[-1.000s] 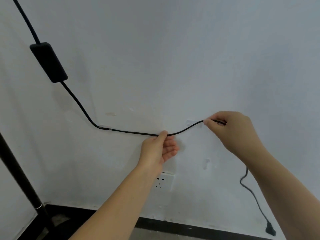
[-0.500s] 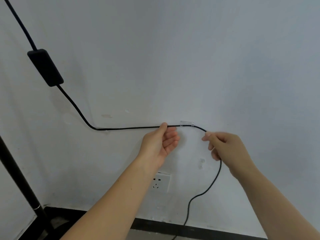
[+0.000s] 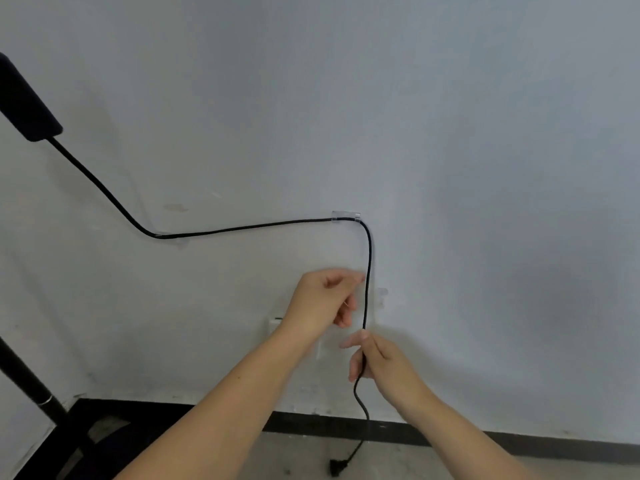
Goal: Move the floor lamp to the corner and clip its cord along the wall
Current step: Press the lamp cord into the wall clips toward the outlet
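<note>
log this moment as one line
step: routing cord down from clip | right hand: holds cord | left hand: beside cord | plug: on floor

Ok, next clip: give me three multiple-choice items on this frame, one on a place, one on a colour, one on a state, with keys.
1. Where does the cord turn downward?
A. at the clear clip
B. at the inline switch
C. at the baseboard

2. What colour is the cord?
A. white
B. black
C. red

3. What is the plug doing?
A. seated in the wall socket
B. held in the left hand
C. lying on the floor

Key: 1 A, the cord bends just past the clip; 2 B, it shows black against the wall; 3 C, it rests below the right hand, which grips the cord.
</note>
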Tool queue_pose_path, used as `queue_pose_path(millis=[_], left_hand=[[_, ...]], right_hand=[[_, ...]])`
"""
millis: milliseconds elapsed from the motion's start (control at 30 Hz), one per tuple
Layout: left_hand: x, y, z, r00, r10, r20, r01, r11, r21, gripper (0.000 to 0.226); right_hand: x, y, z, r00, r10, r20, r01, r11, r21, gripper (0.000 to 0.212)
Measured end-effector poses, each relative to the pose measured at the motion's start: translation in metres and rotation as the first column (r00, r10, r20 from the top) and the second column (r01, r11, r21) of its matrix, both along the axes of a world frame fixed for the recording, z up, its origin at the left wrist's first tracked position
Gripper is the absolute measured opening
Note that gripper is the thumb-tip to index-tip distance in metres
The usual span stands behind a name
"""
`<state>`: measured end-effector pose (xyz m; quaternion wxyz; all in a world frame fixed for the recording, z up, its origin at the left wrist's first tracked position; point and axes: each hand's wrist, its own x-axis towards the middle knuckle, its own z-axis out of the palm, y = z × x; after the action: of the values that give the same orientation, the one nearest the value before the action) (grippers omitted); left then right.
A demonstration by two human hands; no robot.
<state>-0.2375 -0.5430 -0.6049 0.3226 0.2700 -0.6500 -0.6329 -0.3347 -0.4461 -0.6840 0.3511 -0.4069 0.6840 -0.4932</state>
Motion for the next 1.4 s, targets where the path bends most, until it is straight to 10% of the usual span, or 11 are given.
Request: queue_pose_path(millis=[300,700,1067,1400], left_hand=[[-0.028,-0.007,-0.024,0.939,0.231,0.255,-0.087,0.876,-0.475,0.026],[-0.041,0.002,-0.023,0.967,0.095,0.236,-0.013,0.945,-0.326,0.03],[-0.041,-0.009,-0.007,0.922,0.137,0.362,0.062,0.87,-0.488,0.031],[0.037,-0.008,-0.046,0.97,0.191,0.149,-0.126,0.922,-0.365,0.028]], right_hand=[[-0.037,0.005,0.01,0.933,-0.286,-0.219,0.265,0.957,-0.119,0.029],[-0.062,0.007,0.011,0.871,-0.386,-0.304,0.329,0.918,-0.223,0.03],[-0.009,-0.011,-0.027,0.95,-0.172,0.262,0.174,0.985,0.015,0.04],[0.002,-0.017,-0.009,0.911,-0.047,0.409,0.021,0.997,0.068,0.035]])
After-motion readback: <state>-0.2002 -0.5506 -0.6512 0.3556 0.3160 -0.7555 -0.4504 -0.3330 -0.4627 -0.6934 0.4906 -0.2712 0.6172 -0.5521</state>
